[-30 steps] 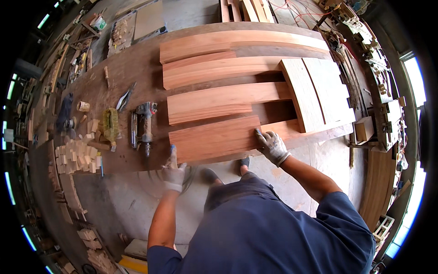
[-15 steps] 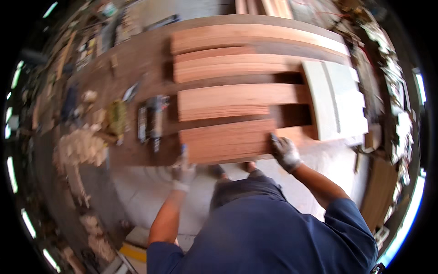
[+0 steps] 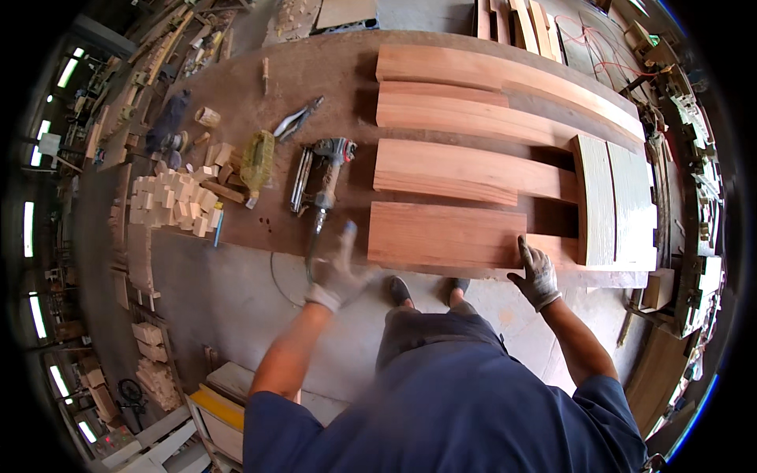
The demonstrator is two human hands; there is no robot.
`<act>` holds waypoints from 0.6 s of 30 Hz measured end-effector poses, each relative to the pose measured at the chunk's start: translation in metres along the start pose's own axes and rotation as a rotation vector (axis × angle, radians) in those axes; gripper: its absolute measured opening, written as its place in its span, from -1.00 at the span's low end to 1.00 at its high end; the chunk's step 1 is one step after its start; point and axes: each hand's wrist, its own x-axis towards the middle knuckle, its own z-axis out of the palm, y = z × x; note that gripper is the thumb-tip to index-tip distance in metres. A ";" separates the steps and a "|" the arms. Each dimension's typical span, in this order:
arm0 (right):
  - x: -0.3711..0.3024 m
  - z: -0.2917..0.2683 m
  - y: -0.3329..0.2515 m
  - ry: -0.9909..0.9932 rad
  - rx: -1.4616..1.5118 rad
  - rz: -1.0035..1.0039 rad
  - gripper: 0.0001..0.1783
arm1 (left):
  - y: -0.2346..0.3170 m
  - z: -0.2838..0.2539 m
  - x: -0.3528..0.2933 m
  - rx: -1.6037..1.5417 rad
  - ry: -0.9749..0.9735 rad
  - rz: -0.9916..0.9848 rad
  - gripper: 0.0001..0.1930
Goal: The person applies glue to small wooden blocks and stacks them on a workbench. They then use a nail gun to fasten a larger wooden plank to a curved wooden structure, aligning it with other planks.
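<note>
Four rows of reddish wooden boards lie across the workbench. The nearest short board [image 3: 445, 234] rests along the front edge. My right hand [image 3: 539, 276], in a pale work glove, is at this board's right front corner, with the forefinger stretched onto it and the thumb apart. Off the board's left end, my left hand [image 3: 339, 272] is gloved too, blurred by motion, fingers apart and holding nothing. Two pale grey-white boards [image 3: 619, 201] lie crosswise over the right ends of the rows. Left of the boards is a power tool [image 3: 327, 173] with a grey and red head.
Beside the tool lie pliers-like hand tools [image 3: 296, 120], a yellowish plastic bottle [image 3: 258, 162] and a heap of small wood blocks [image 3: 173, 197]. A thin hose [image 3: 276, 276] hangs at the bench front. More planks [image 3: 520, 27] stand beyond the far edge.
My left hand has come off the board's left front corner and moved aside. My right hand stays at the right corner, its fingers straighter. The view has swung left.
</note>
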 end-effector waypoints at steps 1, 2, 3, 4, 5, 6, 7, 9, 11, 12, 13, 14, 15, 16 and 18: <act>-0.005 -0.005 -0.001 -0.135 0.083 0.146 0.36 | -0.017 0.000 0.007 -0.090 0.026 -0.120 -0.07; -0.010 -0.013 -0.006 -0.008 0.062 0.064 0.35 | -0.037 0.004 0.019 -0.178 0.055 -0.245 -0.08; -0.018 -0.016 -0.008 0.023 0.036 0.078 0.34 | -0.056 0.012 0.031 -0.042 0.076 -0.344 -0.09; -0.027 -0.019 -0.010 0.053 0.012 0.089 0.33 | -0.076 0.020 0.041 0.097 0.095 -0.444 -0.10; -0.035 -0.022 -0.013 0.047 0.028 0.116 0.29 | -0.097 0.028 0.054 0.190 0.078 -0.395 -0.10; -0.042 -0.026 -0.016 0.043 0.042 0.141 0.25 | -0.113 0.035 0.066 0.284 0.063 -0.345 -0.10; -0.054 -0.026 -0.019 0.036 0.055 0.191 0.21 | -0.100 0.032 0.091 0.295 -0.126 -0.451 -0.10; -0.076 -0.025 -0.032 0.044 0.116 0.269 0.12 | -0.086 0.027 0.124 0.300 -0.404 -0.593 -0.07; -0.085 -0.025 -0.051 0.078 0.167 0.300 -0.07 | -0.092 0.033 0.130 0.361 -0.378 -0.613 -0.13; -0.089 -0.026 -0.060 0.060 0.203 0.321 -0.09 | -0.096 0.034 0.129 0.361 -0.359 -0.616 -0.18; -0.092 -0.027 -0.071 0.049 0.240 0.346 -0.12 | -0.099 0.033 0.131 0.319 -0.340 -0.614 -0.21; -0.095 -0.027 -0.081 0.037 0.277 0.368 -0.14 | -0.103 0.031 0.132 0.276 -0.319 -0.616 -0.25; -0.101 -0.022 -0.089 0.043 0.280 0.357 -0.22 | -0.107 0.027 0.130 0.234 -0.297 -0.621 -0.28; -0.095 -0.028 -0.100 0.000 0.285 0.352 -0.27 | -0.116 0.025 0.125 0.198 -0.218 -0.597 -0.31; -0.082 -0.031 -0.124 0.012 0.359 0.355 -0.35 | -0.131 0.023 0.099 0.133 -0.071 -0.551 -0.36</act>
